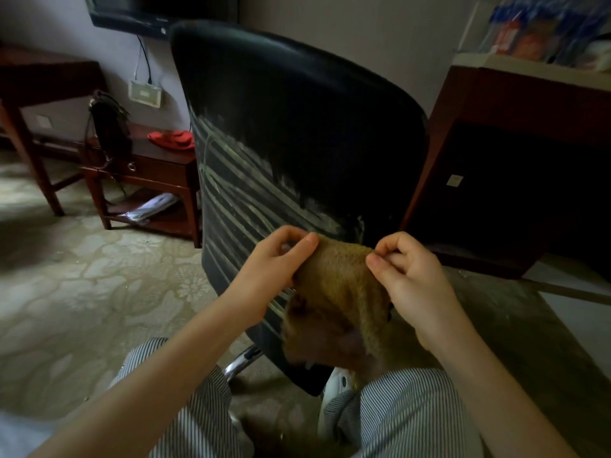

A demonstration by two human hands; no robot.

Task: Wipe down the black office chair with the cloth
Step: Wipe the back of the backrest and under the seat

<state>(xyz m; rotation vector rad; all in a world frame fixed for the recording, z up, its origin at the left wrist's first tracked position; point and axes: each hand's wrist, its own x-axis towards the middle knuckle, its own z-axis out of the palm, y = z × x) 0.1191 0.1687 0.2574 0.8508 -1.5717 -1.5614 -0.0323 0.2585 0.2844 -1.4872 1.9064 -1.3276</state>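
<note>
A furnished room of a home or hotel is suggested by patterned carpet (99, 276), dark wooden tables (155, 166), a wall-mounted television (139, 14) and a handbag (110, 127).

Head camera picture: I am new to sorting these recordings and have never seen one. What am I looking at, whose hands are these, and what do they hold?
There is no machine here: the one picture comes from a camera worn on a person's head, looking forward and down. The left hand and right hand each pinch the top edge of a brown cloth, held up between them in front of the black office chair. You see the chair's back; pale streaks cross its lower part. Behind, on patterned carpet, stands a wooden side table with a black bag and something red on it.
</note>
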